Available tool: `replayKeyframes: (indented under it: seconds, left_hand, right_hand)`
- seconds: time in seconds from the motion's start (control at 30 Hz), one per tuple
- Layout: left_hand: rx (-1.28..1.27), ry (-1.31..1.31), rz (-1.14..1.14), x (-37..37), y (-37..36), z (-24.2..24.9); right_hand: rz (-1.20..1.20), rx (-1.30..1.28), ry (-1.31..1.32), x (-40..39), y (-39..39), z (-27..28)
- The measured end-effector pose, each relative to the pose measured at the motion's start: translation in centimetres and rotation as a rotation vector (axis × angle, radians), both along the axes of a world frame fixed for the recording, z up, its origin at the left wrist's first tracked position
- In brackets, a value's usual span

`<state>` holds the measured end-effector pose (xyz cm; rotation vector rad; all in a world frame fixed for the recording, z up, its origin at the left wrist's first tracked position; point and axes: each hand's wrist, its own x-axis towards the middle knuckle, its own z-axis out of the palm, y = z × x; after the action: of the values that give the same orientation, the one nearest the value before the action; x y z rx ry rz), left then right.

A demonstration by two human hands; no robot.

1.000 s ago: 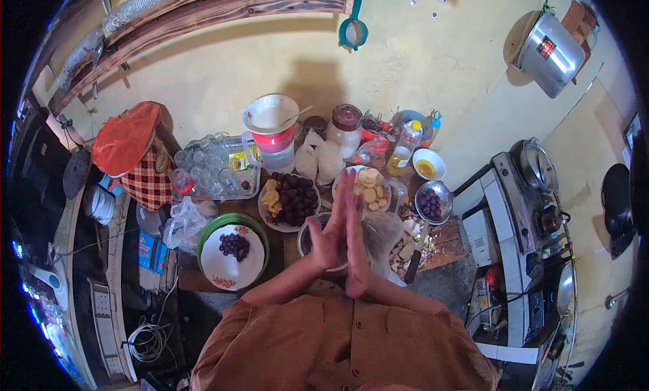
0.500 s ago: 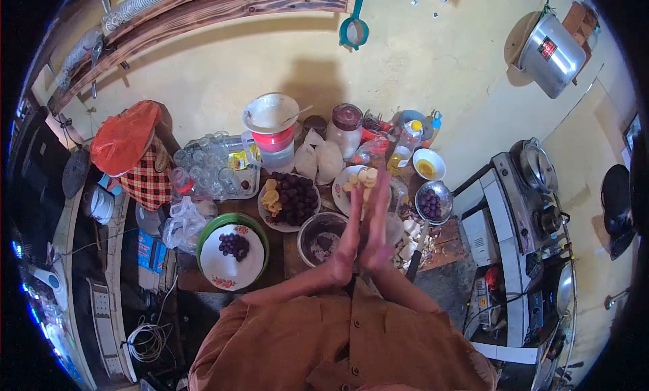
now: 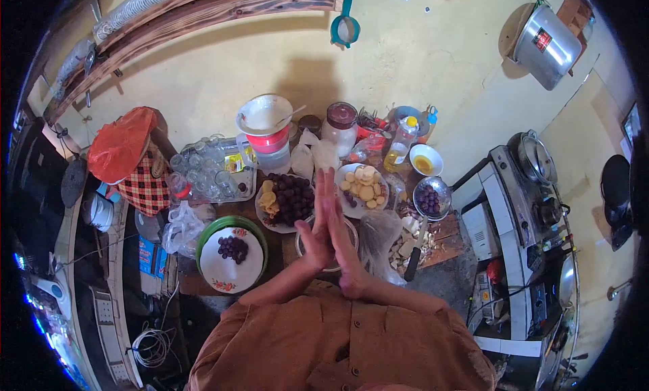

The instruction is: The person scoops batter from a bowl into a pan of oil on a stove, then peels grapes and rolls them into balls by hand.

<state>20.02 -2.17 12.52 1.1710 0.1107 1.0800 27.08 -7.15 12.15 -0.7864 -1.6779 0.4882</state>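
the left hand (image 3: 316,230) and right hand (image 3: 341,239) are pressed palm to palm, fingers straight and together, with nothing visible between them, directly over the small round metal bowl (image 3: 349,230) at the near table edge. that bowl looks light, rigid and smooth, best taken by its rim. beyond it sits the plate of dark grapes (image 3: 289,198), likely soft and easily bruised, and the white plate of pale slices (image 3: 362,185).

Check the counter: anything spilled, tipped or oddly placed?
One thing: the knife lies among loose scraps on the cutting board, its dark handle poking over the counter's near edge. Bowls and plates sit upright, and I see no spill.
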Motion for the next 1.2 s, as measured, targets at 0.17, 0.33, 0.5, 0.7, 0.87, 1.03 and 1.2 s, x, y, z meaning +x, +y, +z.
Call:
replayKeyframes:
  seconds: [0.17,0.33,0.5,0.7,0.87,1.03,1.2]
  left_hand:
    - [-0.189,-0.092,-0.299,0.5,-3.1,-1.6]
    - [-0.55,-0.197,-0.26,-0.5,1.1,-2.2]
    - [-0.553,-0.245,-0.543,0.2,-1.1,-1.4]
    - [-0.724,-0.172,-0.44,-1.0,1.8,-4.2]
    - [-0.825,-0.134,-0.622,0.3,-0.7,-3.1]
    - [-0.767,-0.432,-0.874,-0.7,2.8,-5.9]
    - [-0.904,-0.203,-0.812,-0.7,1.4,-3.5]
  right_hand:
    - [-0.422,0.011,-0.048,3.0,1.6,0.6]
    - [-0.108,-0.082,-0.334,-0.5,-1.1,1.7]
    - [-0.605,-0.183,-0.437,3.5,1.7,0.3]
    - [-0.281,-0.136,-0.582,1.0,0.0,-0.4]
    - [-0.491,-0.266,-0.517,1.9,1.3,0.1]
    - [-0.097,-0.105,-0.669,0.7,-0.2,1.1]
    - [-0.637,-0.227,-0.646,3.0,1.3,1.0]
